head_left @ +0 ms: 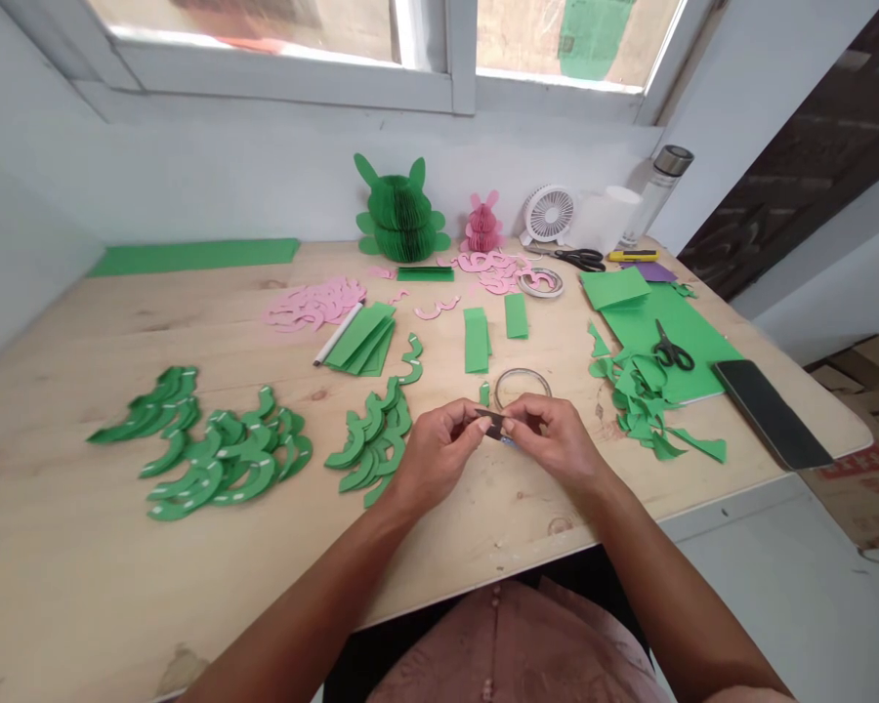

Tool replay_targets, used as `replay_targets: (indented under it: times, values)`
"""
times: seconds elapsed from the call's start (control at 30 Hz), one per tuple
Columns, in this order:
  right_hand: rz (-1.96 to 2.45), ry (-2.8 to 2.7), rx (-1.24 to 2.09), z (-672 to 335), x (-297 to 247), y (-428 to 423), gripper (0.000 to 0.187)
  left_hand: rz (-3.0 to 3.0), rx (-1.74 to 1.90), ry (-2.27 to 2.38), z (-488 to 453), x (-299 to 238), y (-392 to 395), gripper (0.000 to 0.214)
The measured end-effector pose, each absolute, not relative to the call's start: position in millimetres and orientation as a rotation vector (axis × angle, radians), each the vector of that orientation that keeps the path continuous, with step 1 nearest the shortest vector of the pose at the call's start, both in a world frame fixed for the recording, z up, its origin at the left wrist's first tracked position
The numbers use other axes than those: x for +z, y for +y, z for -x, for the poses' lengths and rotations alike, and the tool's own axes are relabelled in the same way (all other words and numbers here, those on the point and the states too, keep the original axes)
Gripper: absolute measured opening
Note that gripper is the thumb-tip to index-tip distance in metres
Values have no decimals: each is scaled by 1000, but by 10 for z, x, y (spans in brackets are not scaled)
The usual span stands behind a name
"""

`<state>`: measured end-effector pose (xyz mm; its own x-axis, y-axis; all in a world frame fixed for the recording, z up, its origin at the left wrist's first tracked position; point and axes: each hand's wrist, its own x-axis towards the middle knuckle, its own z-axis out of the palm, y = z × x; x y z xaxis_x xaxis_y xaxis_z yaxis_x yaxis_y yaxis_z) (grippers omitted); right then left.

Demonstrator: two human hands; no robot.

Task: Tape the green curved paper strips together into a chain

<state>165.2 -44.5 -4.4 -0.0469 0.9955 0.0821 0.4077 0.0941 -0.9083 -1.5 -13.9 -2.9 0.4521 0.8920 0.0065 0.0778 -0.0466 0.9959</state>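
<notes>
Well, our left hand [439, 444] and right hand [553, 439] pinch, perhaps, a dark strip [493, 428], a ring [523, 371] at its one o'clock; this fingerwork should next call for steadiness.

A bright, white-framed window [460, 59] is set in the white wall [249, 176] above a pale wooden table [80, 547].

tabletop [65, 537]: wood, smooth, matt, grain and knots visible | green scalloped strips [253, 475]: matt paper | pink cutouts [318, 303]: matt paper | green figure [397, 229]: pleated paper body | fan [549, 215]: smooth plastic | bottle cap [675, 159]: metallic sheen | phone [773, 412]: smooth dark face | shirt [520, 649]: creased cloth | dark held piece [493, 428]: material unclear, too small
</notes>
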Motion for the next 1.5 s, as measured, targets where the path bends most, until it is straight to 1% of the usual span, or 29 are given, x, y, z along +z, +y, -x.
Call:
replay_targets:
  times: [0.27,0.43,0.6,0.8,0.87,1.03,1.2,1.3,1.5]
  values:
    - [1445,-1581,915,-1664,-58,-443,13,-1435,831,976,15,-32,-134,21]
    - [1439,-1594,859,-1652,-48,-440,13,-1368,885,1007,-12,-39,-161,19]
    - [1444,-1550,909,-1648,-45,-441,13,-1333,942,987,-25,-33,-176,17]
    - [1478,-1426,969,-1673,-89,-435,13,-1218,1180,1065,31,38,-126,13]
    - [1464,-1415,987,-1669,-100,-429,14,-1233,1152,1066,34,42,-123,14]
    - [1448,-1426,968,-1646,-101,-423,14,-1319,1051,1049,-1,-18,-140,26]
    - [1418,-1531,925,-1629,-87,-434,14,-1360,952,1006,-31,-83,-134,22]
    - [1399,-1584,910,-1620,-83,-442,14,-1356,929,995,-36,-87,-132,23]
    - [1416,-1540,949,-1622,-91,-450,15,-1364,881,1000,-24,-58,-145,20]
